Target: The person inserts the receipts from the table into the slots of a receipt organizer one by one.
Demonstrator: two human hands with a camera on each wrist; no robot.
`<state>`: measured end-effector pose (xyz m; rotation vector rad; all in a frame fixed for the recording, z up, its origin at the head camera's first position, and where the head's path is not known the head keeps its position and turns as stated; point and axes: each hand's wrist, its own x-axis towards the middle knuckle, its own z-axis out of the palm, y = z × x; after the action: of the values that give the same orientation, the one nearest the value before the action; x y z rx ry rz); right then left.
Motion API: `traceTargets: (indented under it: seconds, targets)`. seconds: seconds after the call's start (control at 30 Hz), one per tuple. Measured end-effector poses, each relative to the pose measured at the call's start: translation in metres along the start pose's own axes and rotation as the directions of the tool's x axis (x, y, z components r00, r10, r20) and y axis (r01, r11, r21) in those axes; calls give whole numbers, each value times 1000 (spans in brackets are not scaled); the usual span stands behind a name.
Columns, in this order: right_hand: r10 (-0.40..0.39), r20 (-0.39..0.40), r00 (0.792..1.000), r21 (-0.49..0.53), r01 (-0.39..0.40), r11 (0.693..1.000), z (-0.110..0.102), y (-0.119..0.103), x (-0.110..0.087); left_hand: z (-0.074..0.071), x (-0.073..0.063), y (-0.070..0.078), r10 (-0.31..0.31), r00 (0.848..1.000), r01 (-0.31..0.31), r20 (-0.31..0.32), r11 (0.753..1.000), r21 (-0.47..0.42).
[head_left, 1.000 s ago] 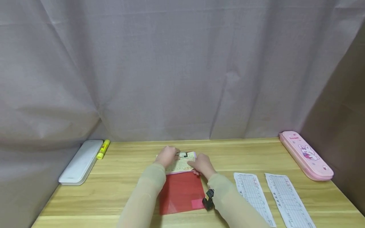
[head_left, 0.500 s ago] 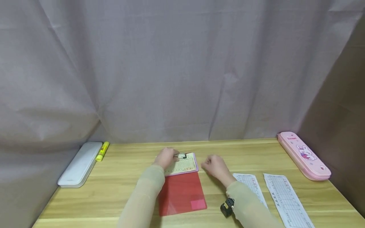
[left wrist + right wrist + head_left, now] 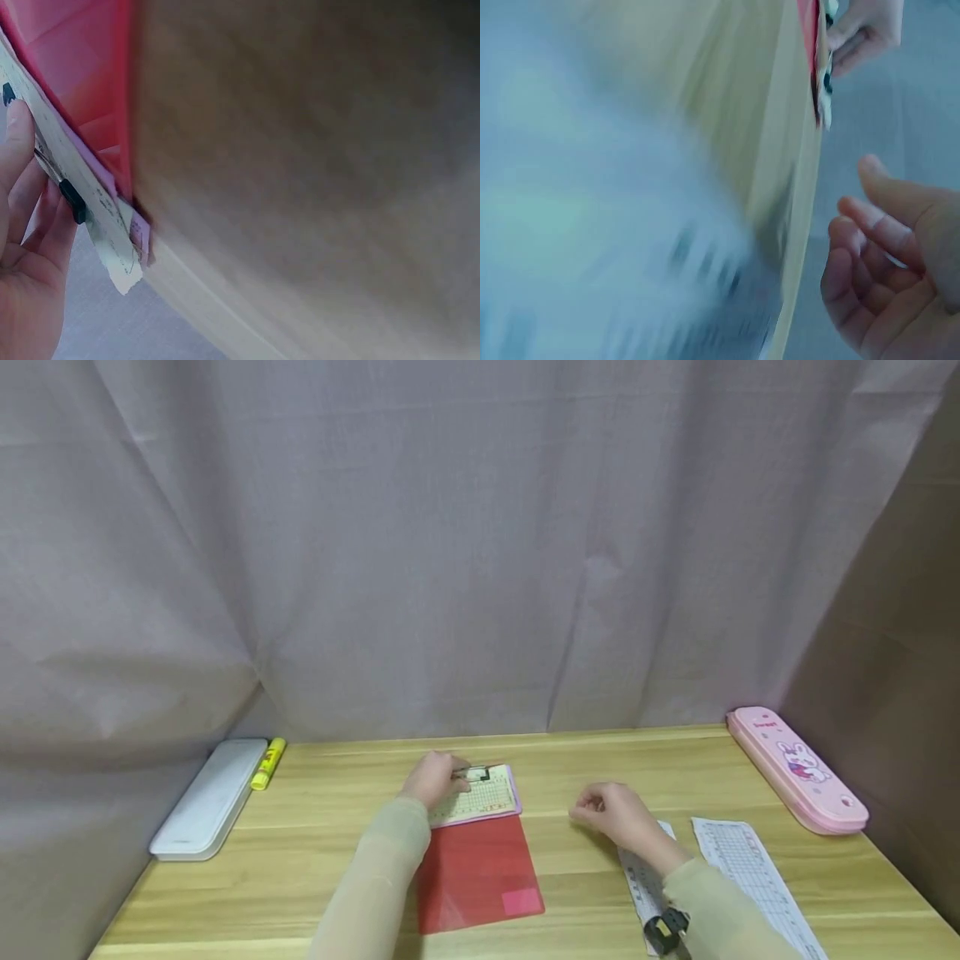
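Observation:
A translucent red clipboard [image 3: 480, 870] with a pink label lies mid-table. Across its upper part sit cream printed slips [image 3: 483, 797] with a lilac edge below them, under the metal wire clip [image 3: 472, 772]. My left hand [image 3: 432, 779] pinches this clip at the top. Its thumb lies near one black end of the clip [image 3: 73, 201] in the left wrist view, with the other fingers around the wire. My right hand [image 3: 618, 814] hovers right of the clipboard, fingers loosely curled around nothing. Part of a white printed slip [image 3: 643, 889] shows beneath the right forearm.
Another white printed slip [image 3: 753, 872] lies farther right. A pink pencil case [image 3: 798, 768] with a bunny stands at the right back. At the left are a white case [image 3: 210, 800] and a yellow glue stick [image 3: 268, 764]. A grey curtain [image 3: 480, 552] hangs behind the table.
My right hand has left the cream slips' right edge and moved right, over toward the nearer white slip. The left hand stays at the clip.

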<state>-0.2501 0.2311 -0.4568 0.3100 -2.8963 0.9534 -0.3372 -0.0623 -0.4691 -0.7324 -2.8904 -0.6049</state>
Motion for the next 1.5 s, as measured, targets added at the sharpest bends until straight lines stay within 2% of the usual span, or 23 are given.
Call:
traceTargets:
  seconds: [0.3,0.5,0.67,1.0,1.27,1.5]
  targets:
    - [-78,-3,997,-65,78,995,-24,34,-19,1,0,-4,6,1000,-6,-26,1000,-16]
    - [-96,-1,995,-109,96,989,-38,53,-33,2,2,-3,-8,1000,8,-29,1000,-1]
    - [-110,34,993,-110,113,987,-43,65,-41,0,1,0,-26,999,26,-27,1000,5]
    - [-88,69,994,-131,97,987,-43,66,-44,0,0,1,-41,999,41,-26,999,-1]
    - [-78,37,996,-171,84,982,-42,62,-43,1,0,0,-42,999,41,-20,999,-3]
    - [-58,41,997,-195,65,979,-41,63,-41,1,1,1,-49,999,49,-17,999,12]
